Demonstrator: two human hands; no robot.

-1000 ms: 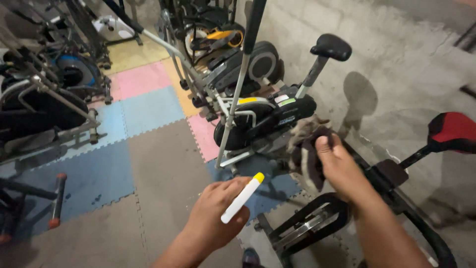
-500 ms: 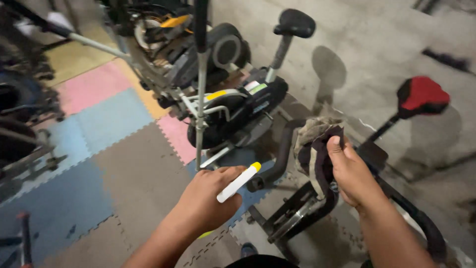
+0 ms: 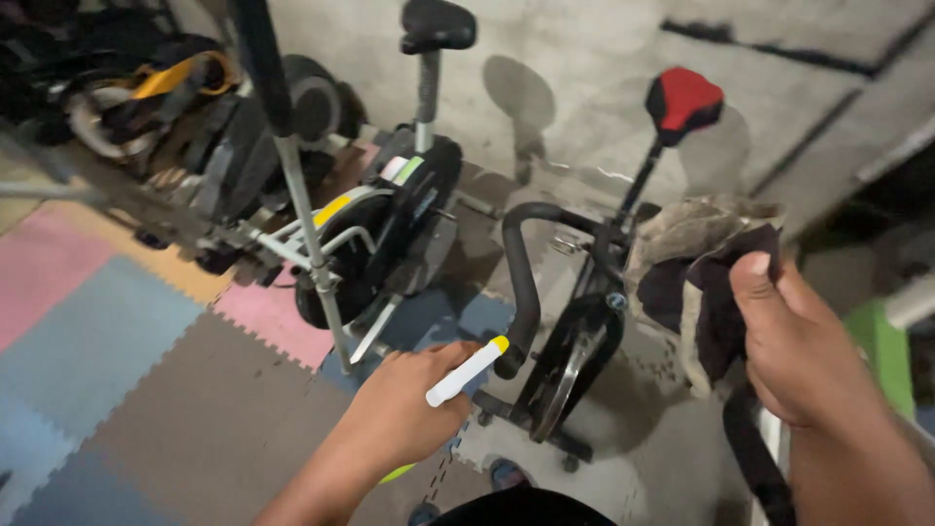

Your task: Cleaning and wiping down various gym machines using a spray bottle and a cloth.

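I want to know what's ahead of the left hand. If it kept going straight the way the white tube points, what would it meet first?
Most likely the black handlebar grip of the exercise bike: the yellow tip of the white tube in the left hand sits right beside it. Depth is unclear, so it might pass just in front.

Tight ahead, open floor to the left

The black exercise bike (image 3: 575, 360), its curved handlebar (image 3: 521, 282) and the neighbouring elliptical trainer (image 3: 380, 234) with its upright pole (image 3: 302, 214) crowd the space ahead; the foam floor mats (image 3: 127, 390) lie open lower left.
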